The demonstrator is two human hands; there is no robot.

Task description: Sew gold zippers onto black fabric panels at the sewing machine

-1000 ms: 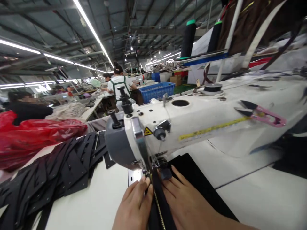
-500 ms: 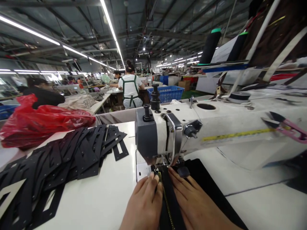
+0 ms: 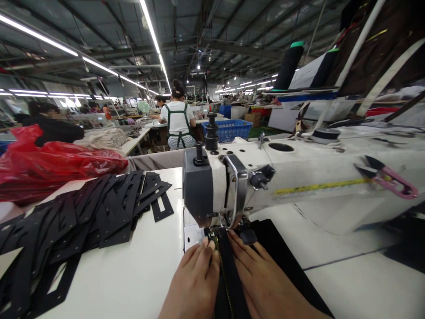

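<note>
A black zipper (image 3: 233, 275) with gold-coloured teeth runs lengthwise under the needle area of a white and grey sewing machine (image 3: 198, 190). My left hand (image 3: 195, 277) is closed at the zipper's left edge, fingertips bunched together just in front of the presser foot. On the other side, my right hand (image 3: 265, 277) lies flat with its fingers stretched forward, pressing the zipper's right edge and the black fabric (image 3: 277, 241) beneath. The foot itself is partly hidden by the machine head and my fingertips.
Many flat black cut pieces (image 3: 113, 212) with slots are heaped on the white table (image 3: 133, 274) at left. Behind them lies a red plastic bag (image 3: 66, 161). Pink-handled snips (image 3: 395, 179) rest against the machine arm. A co-worker (image 3: 177, 119) sits beyond, near a blue crate (image 3: 229, 129).
The whole view has shifted slightly, so things appear a little further left. Both hands keep nearly the same places at the zipper.
</note>
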